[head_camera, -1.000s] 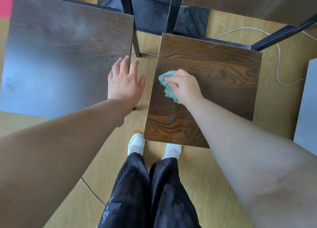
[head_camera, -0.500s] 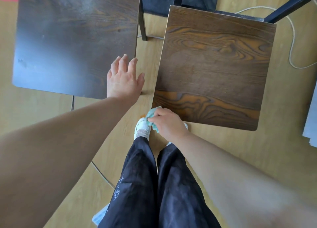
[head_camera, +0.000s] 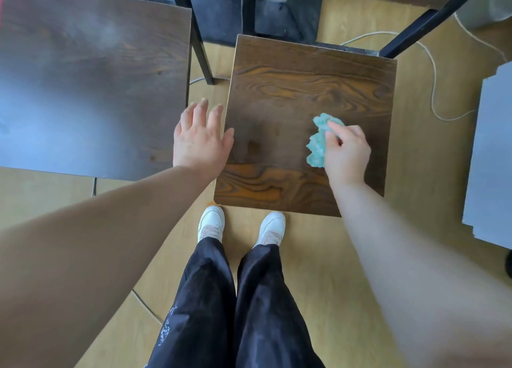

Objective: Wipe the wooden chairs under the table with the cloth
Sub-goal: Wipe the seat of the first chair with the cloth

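A square wooden chair seat (head_camera: 279, 90) with bold grain stands in front of my feet. My right hand (head_camera: 346, 154) is shut on a crumpled teal cloth (head_camera: 318, 143) and presses it on the right middle of that seat. My left hand (head_camera: 199, 140) hovers flat with fingers spread over the gap between this seat and a second, darker wooden seat (head_camera: 88, 84) at the left; its thumb reaches the first seat's left edge.
Black metal legs (head_camera: 199, 43) rise between and behind the seats. A white cord (head_camera: 432, 84) loops on the light wood floor at the right. A grey panel (head_camera: 490, 157) sits at the right edge. My white shoes (head_camera: 212, 220) stand at the seat's near edge.
My right hand with the cloth went from the seat's left middle, down to its near left corner, then across to the right middle. My left hand stayed spread between the seats.
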Demonstrator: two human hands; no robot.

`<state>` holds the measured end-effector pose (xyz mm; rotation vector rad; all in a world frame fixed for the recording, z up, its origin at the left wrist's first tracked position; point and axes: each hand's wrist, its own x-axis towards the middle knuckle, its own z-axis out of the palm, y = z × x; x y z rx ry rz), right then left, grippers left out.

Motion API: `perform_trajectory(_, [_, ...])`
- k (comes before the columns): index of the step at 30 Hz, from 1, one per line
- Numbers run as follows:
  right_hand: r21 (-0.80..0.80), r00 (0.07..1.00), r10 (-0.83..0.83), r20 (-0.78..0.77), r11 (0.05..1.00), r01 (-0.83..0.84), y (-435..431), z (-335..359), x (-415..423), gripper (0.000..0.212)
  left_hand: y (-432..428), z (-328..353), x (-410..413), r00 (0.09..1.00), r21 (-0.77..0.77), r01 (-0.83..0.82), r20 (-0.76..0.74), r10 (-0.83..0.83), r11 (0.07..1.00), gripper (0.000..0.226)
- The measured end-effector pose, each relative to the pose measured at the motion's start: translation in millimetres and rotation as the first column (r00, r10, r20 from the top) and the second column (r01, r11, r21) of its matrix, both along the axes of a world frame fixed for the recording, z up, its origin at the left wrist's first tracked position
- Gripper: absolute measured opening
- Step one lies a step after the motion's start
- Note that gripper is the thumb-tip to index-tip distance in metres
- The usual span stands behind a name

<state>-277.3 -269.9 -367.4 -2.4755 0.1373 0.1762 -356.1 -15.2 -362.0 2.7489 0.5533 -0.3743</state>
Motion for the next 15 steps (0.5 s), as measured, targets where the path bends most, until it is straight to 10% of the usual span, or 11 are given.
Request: perform_trajectory(15, [-0.05, 0.884, -0.461, -0.083, 0.887, 0.458, -2, -27, 97, 0.031, 4, -10, 63, 0.999, 0.002, 0.024, -0.036, -0.024, 1.0, 0.056])
